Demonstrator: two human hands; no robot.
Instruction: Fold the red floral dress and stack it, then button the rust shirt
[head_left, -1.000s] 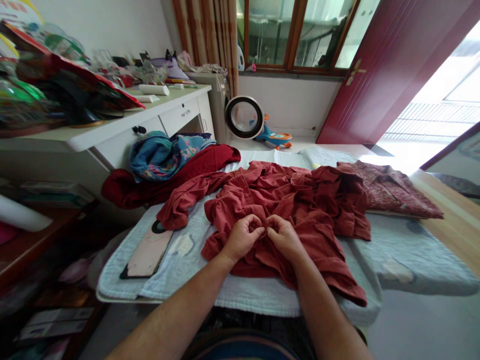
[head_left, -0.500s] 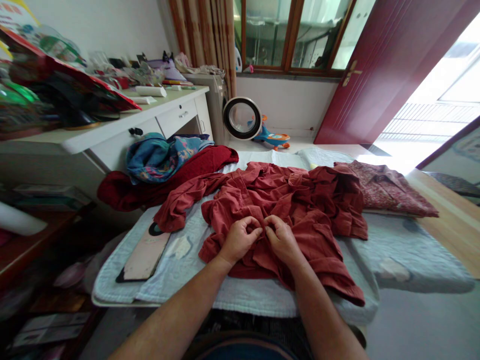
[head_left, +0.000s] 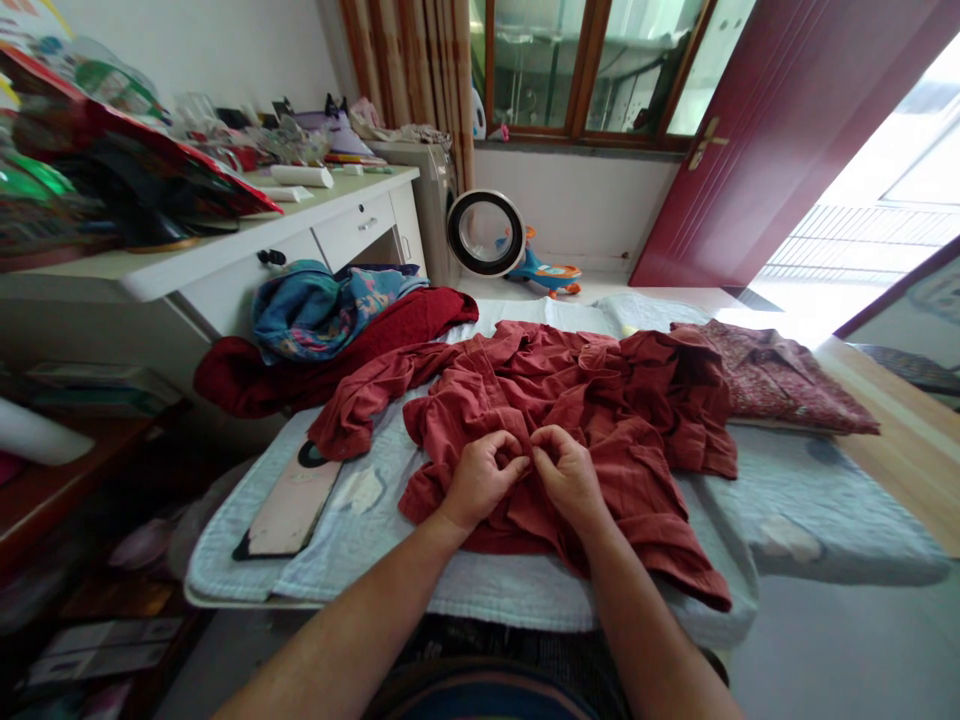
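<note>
A rust-red long-sleeved shirt (head_left: pixel 517 375) lies rumpled across the pale blue cloth (head_left: pixel 360 550), one sleeve stretched out to the left. My left hand (head_left: pixel 484 480) pinches the front edge of the shirt near its middle. Close beside it, my right hand (head_left: pixel 566 475) pinches the facing edge, the fingertips of both hands almost touching. Whether a button sits between the fingers is too small to make out. The shirt's far sleeve is bunched at the right.
Left of the shirt lies a flat pinkish board-like object (head_left: pixel 292 505). Dark red and blue garments (head_left: pixel 322 310) are heaped by the white desk (head_left: pixel 300 245). A folded patterned garment (head_left: pixel 787 380) rests at the right. Behind stands a washing machine with its round door (head_left: pixel 486 235) open.
Both hands keep their pinch on the shirt and have shifted only slightly. The view has tilted a little; the garments lie as before.
</note>
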